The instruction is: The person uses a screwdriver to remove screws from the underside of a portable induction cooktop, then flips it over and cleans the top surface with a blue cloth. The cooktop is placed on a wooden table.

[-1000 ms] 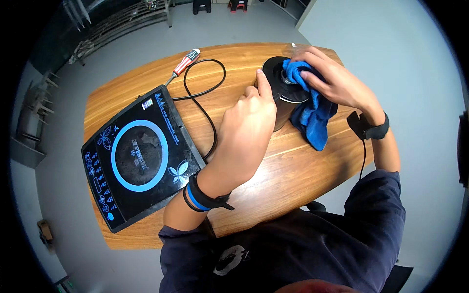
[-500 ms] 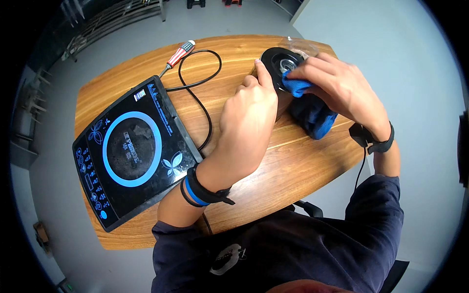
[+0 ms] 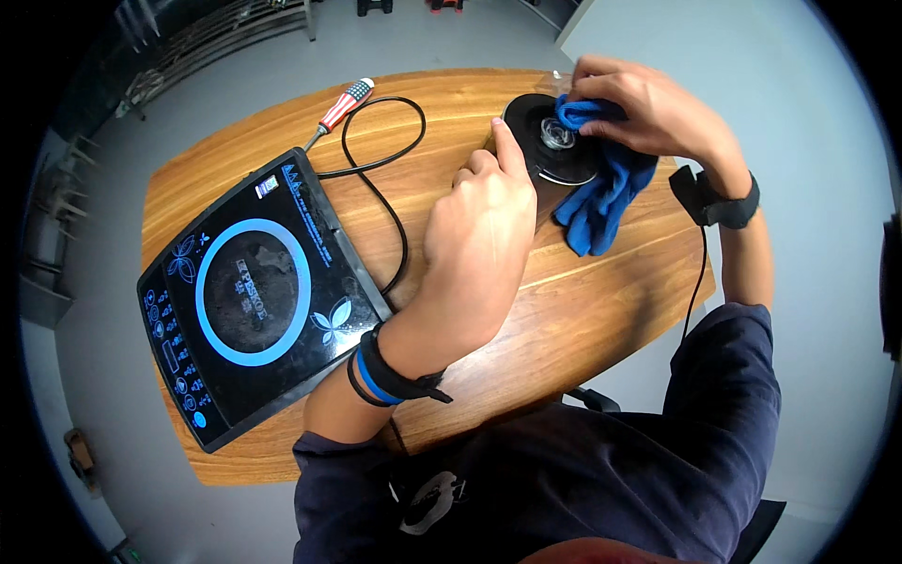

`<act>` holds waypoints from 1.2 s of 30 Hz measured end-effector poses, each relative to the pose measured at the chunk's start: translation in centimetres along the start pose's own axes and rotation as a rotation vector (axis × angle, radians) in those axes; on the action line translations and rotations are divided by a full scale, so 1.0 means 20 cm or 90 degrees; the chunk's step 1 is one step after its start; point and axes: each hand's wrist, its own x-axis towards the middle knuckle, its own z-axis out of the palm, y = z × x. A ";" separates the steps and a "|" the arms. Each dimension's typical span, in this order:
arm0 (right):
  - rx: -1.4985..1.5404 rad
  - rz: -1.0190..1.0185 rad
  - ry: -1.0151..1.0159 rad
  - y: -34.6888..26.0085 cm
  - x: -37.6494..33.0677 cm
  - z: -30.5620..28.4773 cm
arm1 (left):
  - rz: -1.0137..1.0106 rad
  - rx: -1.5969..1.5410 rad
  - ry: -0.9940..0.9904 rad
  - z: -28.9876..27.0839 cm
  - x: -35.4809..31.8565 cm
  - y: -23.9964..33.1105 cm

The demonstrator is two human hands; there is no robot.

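Note:
A round black part (image 3: 543, 155) with a shiny metal hub in its middle lies on the wooden table (image 3: 601, 310) at the far right. My left hand (image 3: 479, 235) rests against its left rim, index finger stretched along the edge, steadying it. My right hand (image 3: 648, 108) presses a blue cloth (image 3: 601, 193) onto the top of the part by the hub; the rest of the cloth hangs down over the table to the right.
A black induction cooker (image 3: 249, 301) with a blue ring sits at the left, its black cord (image 3: 385, 179) looping across the table. A screwdriver (image 3: 340, 106) with a striped handle lies at the far edge. Grey floor surrounds the table.
The right hand has shifted the blue cloth over the top of the black part, toward the hub. The left hand stays on the rim. The view has moved slightly.

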 end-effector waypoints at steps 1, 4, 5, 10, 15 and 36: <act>0.010 0.031 -0.020 -0.03 -0.03 -0.02 | -0.005 0.000 0.002 0.00 0.00 0.00; -0.005 -0.003 -0.006 -0.11 -0.12 -0.03 | -0.001 0.003 0.019 0.01 -0.01 0.00; -0.012 -0.014 0.003 -0.12 -0.14 -0.03 | 0.004 0.005 0.027 0.01 -0.01 0.00; -0.071 -0.093 0.058 -0.21 -0.15 0.00 | -0.009 0.071 0.036 0.04 -0.02 0.04; -0.080 -0.118 0.114 -0.28 -0.05 0.05 | -0.006 0.135 0.049 0.06 -0.02 0.05; 0.030 -0.140 -0.019 -0.09 0.26 -0.06 | 0.009 0.166 0.058 0.05 -0.02 0.03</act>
